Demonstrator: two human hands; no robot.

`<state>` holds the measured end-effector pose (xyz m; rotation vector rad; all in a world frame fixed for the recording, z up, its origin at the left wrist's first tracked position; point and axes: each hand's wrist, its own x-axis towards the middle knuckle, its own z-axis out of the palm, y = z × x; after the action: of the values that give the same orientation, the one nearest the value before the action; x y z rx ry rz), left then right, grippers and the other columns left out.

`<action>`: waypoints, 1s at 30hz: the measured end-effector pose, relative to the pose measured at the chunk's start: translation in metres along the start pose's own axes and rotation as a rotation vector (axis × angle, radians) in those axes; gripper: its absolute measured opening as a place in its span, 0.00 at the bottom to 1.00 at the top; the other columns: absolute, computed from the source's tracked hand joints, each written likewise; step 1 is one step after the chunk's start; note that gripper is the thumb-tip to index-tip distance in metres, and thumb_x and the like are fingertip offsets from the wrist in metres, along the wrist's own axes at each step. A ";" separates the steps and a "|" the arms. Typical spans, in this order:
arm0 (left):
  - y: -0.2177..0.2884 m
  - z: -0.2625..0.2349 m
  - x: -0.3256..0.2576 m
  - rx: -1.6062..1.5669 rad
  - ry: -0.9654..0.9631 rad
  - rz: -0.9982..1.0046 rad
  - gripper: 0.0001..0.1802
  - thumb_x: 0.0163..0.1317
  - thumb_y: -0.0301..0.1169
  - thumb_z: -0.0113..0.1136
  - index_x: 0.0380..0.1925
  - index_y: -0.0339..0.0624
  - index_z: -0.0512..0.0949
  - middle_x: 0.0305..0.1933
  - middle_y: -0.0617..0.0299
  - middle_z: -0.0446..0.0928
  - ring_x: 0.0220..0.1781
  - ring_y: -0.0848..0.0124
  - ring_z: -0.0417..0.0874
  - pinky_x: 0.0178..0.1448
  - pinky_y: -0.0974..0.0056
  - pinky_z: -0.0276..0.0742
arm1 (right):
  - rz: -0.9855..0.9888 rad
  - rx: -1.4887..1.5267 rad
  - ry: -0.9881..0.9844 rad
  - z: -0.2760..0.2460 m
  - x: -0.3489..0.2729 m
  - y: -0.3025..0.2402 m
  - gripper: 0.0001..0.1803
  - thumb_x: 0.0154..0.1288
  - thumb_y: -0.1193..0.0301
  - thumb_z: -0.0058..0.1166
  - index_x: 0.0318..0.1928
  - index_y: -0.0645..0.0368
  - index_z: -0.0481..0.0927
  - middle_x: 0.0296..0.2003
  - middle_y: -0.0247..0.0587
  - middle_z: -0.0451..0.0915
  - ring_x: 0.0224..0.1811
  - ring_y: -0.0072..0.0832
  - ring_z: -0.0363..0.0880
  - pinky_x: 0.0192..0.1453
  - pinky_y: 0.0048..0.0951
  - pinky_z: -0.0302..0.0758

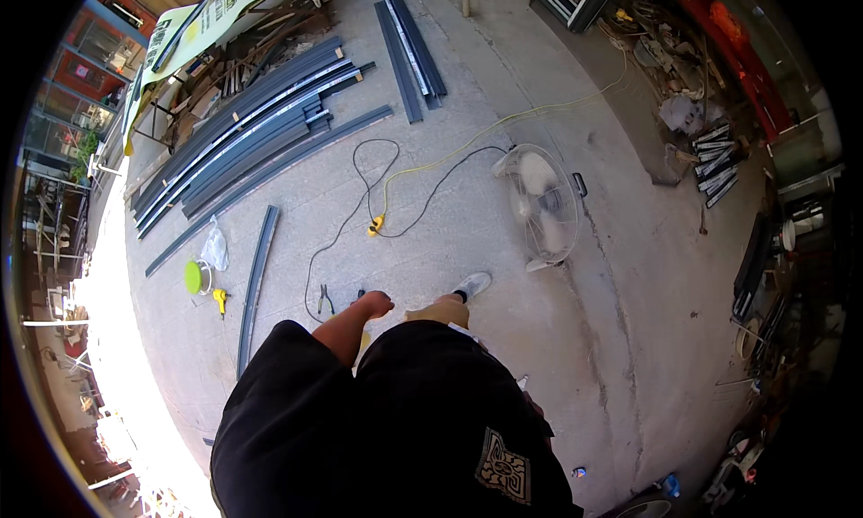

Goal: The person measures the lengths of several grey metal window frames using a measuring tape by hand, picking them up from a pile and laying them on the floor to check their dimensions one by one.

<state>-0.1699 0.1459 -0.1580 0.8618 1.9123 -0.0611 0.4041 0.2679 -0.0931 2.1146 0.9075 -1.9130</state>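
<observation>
My left hand (379, 304) hangs in front of my body above the floor, its fingers curled together. What it holds, if anything, is hidden. A small dark object (361, 293) shows just beside my left wrist; I cannot tell whether it touches the hand. Pliers with dark handles (325, 299) lie on the concrete to the left of that hand. Of my right hand (534, 405) only a sliver shows at the right edge of my black shirt, its fingers hidden. A small pale tip (522, 383) sticks out near it.
A white-caged fan (542, 203) stands ahead right, its black cord running to a yellow socket (376, 226). Long grey metal profiles (270, 127) lie stacked ahead left; one single profile (258, 284) lies nearer, beside a yellow tool (221, 300) and a green-lidded tub (194, 277).
</observation>
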 end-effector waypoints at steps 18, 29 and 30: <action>0.521 -0.118 0.224 -0.050 -0.201 0.327 0.22 0.65 0.32 0.61 0.55 0.29 0.78 0.40 0.52 0.85 0.39 0.66 0.86 0.43 0.62 0.84 | 0.163 0.565 0.144 -0.109 0.032 0.001 0.34 0.70 0.36 0.49 0.47 0.58 0.79 0.32 0.43 0.80 0.27 0.32 0.79 0.29 0.37 0.78; 0.716 0.112 0.226 0.143 -0.501 0.191 0.12 0.68 0.40 0.55 0.45 0.48 0.78 0.44 0.60 0.82 0.47 0.62 0.84 0.48 0.53 0.77 | 0.293 0.880 0.041 -0.280 0.065 0.128 0.32 0.68 0.37 0.54 0.27 0.54 0.72 0.21 0.41 0.73 0.19 0.33 0.72 0.23 0.39 0.73; 0.730 0.136 0.230 0.202 -0.571 0.306 0.10 0.65 0.37 0.58 0.41 0.45 0.78 0.40 0.58 0.82 0.44 0.61 0.85 0.43 0.53 0.79 | 0.297 0.931 0.056 -0.310 0.080 0.139 0.32 0.69 0.37 0.53 0.28 0.55 0.73 0.22 0.41 0.73 0.20 0.33 0.72 0.23 0.39 0.72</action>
<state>0.3063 0.7595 -0.1821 1.1239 1.2433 -0.2874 0.7410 0.3344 -0.1534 2.5231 -0.4111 -2.3560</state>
